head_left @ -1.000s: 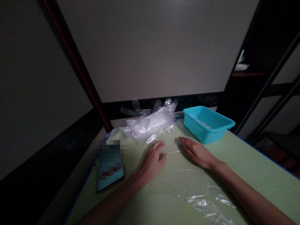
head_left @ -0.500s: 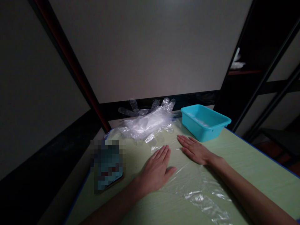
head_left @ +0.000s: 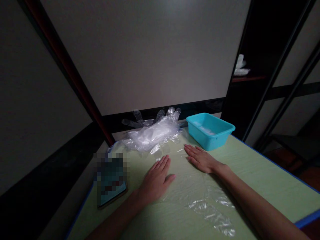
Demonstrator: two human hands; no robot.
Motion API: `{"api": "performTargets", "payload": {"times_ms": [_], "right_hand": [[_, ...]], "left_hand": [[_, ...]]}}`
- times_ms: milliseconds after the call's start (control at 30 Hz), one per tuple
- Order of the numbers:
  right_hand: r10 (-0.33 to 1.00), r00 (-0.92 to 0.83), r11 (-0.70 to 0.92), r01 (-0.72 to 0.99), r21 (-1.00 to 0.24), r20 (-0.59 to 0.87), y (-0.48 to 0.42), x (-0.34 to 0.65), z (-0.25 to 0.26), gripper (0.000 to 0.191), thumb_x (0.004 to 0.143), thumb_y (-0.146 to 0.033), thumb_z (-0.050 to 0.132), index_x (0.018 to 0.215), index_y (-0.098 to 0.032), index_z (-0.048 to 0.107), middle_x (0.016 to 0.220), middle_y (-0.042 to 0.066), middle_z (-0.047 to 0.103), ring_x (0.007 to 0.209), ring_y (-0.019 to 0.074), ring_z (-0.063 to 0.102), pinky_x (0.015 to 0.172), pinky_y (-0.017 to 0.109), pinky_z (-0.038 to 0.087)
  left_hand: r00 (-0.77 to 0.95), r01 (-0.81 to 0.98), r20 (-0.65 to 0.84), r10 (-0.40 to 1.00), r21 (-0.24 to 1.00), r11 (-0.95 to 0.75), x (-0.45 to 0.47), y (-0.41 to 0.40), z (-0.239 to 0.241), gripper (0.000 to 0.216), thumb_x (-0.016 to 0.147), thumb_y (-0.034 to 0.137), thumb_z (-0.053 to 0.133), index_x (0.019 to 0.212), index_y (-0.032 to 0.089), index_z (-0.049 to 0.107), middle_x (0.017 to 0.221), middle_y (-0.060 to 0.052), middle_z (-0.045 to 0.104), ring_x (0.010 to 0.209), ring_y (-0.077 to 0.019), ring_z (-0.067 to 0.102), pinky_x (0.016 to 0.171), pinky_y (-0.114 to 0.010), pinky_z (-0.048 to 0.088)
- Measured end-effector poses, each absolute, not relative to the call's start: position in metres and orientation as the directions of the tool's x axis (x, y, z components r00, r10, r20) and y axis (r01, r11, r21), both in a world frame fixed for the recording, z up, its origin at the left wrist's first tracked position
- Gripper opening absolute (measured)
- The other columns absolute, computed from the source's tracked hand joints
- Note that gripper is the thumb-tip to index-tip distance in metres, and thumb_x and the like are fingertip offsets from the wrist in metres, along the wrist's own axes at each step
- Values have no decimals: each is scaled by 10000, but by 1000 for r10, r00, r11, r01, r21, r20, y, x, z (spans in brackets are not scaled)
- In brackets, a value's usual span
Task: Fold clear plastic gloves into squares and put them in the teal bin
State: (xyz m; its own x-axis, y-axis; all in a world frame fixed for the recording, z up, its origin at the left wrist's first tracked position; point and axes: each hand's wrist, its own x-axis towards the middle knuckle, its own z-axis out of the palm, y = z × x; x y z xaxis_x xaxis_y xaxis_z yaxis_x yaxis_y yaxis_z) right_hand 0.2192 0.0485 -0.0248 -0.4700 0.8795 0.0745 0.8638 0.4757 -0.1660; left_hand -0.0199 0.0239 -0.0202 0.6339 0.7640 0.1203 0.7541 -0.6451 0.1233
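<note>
A clear plastic disposable glove [head_left: 197, 203] is spread over the green tabletop, its wrinkled part pointing down and to the right. My left hand [head_left: 157, 178] lies palm down across its left side, fingers straight and close together, thumb out to the side. Flat near its far right side rests my right hand [head_left: 200, 159], also palm down with fingers extended. Both palms are hidden, and neither hand grasps anything. Beyond my hands is a heaped pile of clear disposable gloves [head_left: 152, 133], with several glove fingers sticking up at the back.
A turquoise plastic basin [head_left: 210, 131] with something whitish inside stands at the back right, just beyond my right fingertips. On the left lies a phone-like device [head_left: 112, 183], its screen blurred out. The green table [head_left: 262, 170] has a blue edge and meets a panelled wall [head_left: 155, 56].
The view has turned slightly right, so things sit further left. My left hand has slid a little to the left over the glove. My right hand stays about where it was.
</note>
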Motion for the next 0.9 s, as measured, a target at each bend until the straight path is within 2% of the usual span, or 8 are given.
{"api": "performTargets", "payload": {"times_ms": [233, 400, 533, 633, 767, 900], "right_hand": [[874, -477, 485, 856, -177, 87, 50, 220, -26, 539, 896, -391, 150, 1350, -104, 193, 1403, 99, 161, 1278, 195, 158, 1029, 395, 174], [872, -479, 490, 858, -153, 105, 51, 220, -29, 518, 894, -365, 178, 1342, -110, 228, 1395, 103, 197, 1274, 199, 179, 1024, 402, 191], [831, -547, 555, 827, -84, 106, 52, 222, -33, 510, 854, -324, 336, 1320, -119, 294, 1383, 126, 233, 1268, 238, 195, 1016, 426, 193], [812, -573, 581, 812, -57, 109, 52, 223, -34, 547, 835, -334, 384, 1326, -118, 276, 1386, 144, 205, 1265, 249, 203, 1009, 434, 204], [813, -573, 580, 812, -62, 103, 52, 223, -33, 509, 865, -339, 314, 1322, -117, 286, 1387, 139, 207, 1270, 249, 184, 1003, 442, 212], [849, -516, 527, 841, -121, 112, 51, 222, -31, 499, 893, -339, 198, 1330, -107, 262, 1389, 118, 208, 1273, 210, 185, 1012, 417, 208]], "left_hand": [[553, 811, 81, 829, 173, -558, -21, 29, -4, 583, 844, 436, 327, 1276, 45, 308, 1356, -180, 252, 1257, -230, 229, 1014, -379, 223], [655, 708, 168, 737, 203, -676, 32, 34, 11, 588, 859, 461, 279, 1294, 64, 272, 1371, -162, 228, 1275, -216, 171, 1030, -365, 189], [719, 655, 152, 679, 180, -734, 73, 39, 3, 651, 862, 490, 238, 1298, 7, 233, 1374, -184, 204, 1283, -229, 116, 1042, -356, 166], [711, 665, 152, 687, 173, -727, 83, 42, -10, 677, 867, 500, 198, 1300, -21, 205, 1378, -199, 174, 1284, -240, 85, 1045, -358, 151], [721, 652, 172, 671, 160, -741, 75, 44, -19, 699, 865, 515, 175, 1315, -19, 150, 1387, -196, 140, 1287, -229, 80, 1044, -342, 145], [719, 666, 148, 679, 133, -734, 56, 44, -21, 686, 862, 517, 187, 1321, 8, 154, 1385, -185, 160, 1285, -222, 111, 1037, -352, 164]]}}
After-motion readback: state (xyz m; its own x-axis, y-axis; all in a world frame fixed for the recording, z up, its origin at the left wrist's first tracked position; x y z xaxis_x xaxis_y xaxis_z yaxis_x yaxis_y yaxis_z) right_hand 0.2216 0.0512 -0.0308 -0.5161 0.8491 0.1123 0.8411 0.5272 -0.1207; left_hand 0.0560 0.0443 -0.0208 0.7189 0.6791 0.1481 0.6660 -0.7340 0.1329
